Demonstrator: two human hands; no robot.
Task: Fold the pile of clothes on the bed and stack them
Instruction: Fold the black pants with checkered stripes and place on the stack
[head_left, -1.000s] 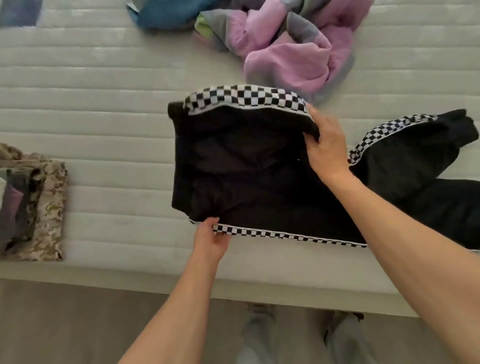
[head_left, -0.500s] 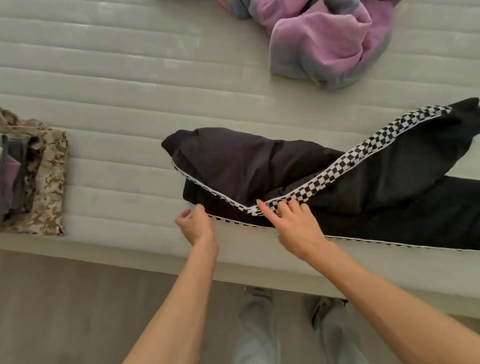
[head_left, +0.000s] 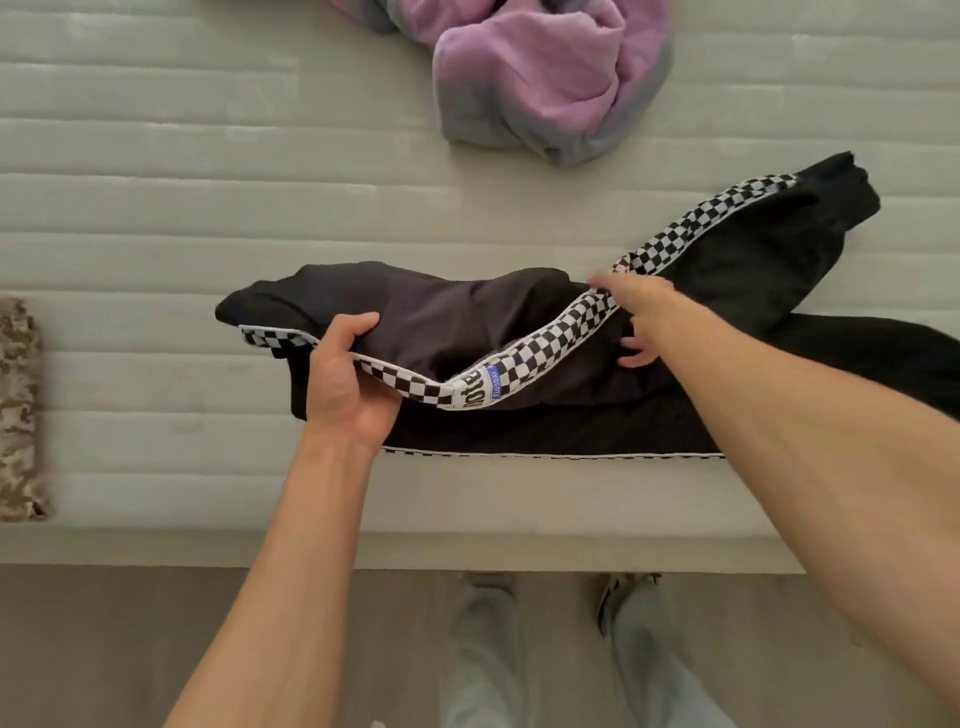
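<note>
Head view: black trousers with checkered side stripe (head_left: 519, 322) on quilted white bed (head_left: 156, 208).
Left hand (head_left: 345, 384): grips stripe edge.
Right hand (head_left: 636, 317): pinches stripe farther right.

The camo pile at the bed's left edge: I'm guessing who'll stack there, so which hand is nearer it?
Left. The left hand grips the black pants closer to the camo pile; the right hand holds the checkered stripe farther right.
</note>
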